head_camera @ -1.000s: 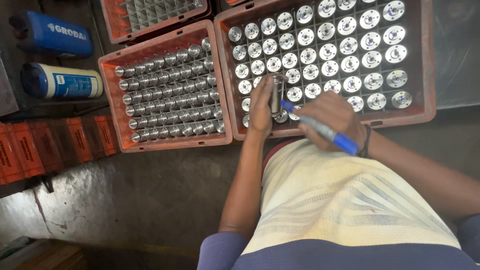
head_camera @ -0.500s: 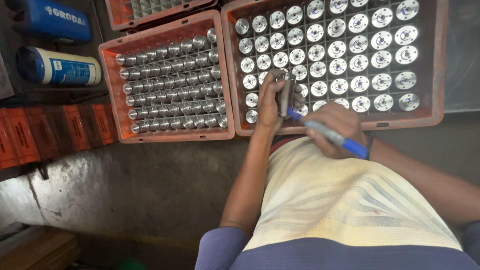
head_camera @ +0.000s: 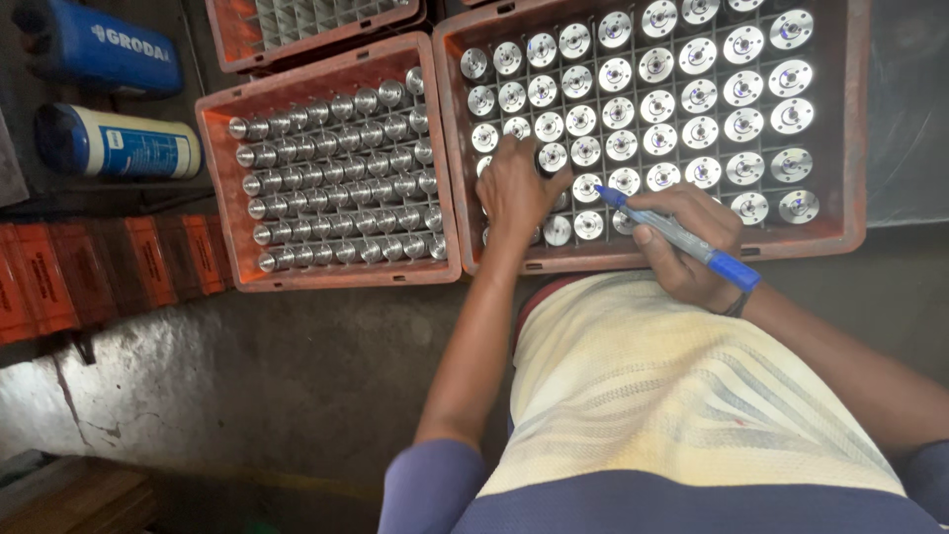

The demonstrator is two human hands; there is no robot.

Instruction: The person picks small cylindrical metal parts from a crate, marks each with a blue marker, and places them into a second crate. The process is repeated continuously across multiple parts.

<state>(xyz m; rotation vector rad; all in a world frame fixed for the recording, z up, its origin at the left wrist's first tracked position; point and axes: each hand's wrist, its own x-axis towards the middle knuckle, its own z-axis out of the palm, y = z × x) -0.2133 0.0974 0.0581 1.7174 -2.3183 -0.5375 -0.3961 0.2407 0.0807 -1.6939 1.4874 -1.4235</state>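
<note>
**Marker poised over the gridded crate**

Here's the left hand (head_camera: 516, 188), down on the front rows of the big orange crate (head_camera: 848, 129), fingers curled over one of the upright metal cylinders (head_camera: 552, 157) in its cell. It looks clasped on that piece, though the palm hides the contact, so I can't be sure it's truly gripped rather than just steadied.

Just right of it, at the crate's near wall, the right hand (head_camera: 687, 247) is clenched around a blue marker (head_camera: 677, 235), tip aimed toward the parts in the front row and hovering close to their shiny tops.

Left of the big crate, touching it, sits a smaller orange crate (head_camera: 213, 148) packed with cylinders lying on their sides (head_camera: 336, 178). Farther left of that, two canisters, one blue (head_camera: 94, 44), one white and blue (head_camera: 119, 143).

The risks, as I judge them: those cells are tight and the tops look alike, so the marker could land on the wrong piece or skip one. A cylinder lifted crooked could catch the divider and drop back tilted. And with the forearm crossing the near wall, a nudge could smear fresh ink.
</note>
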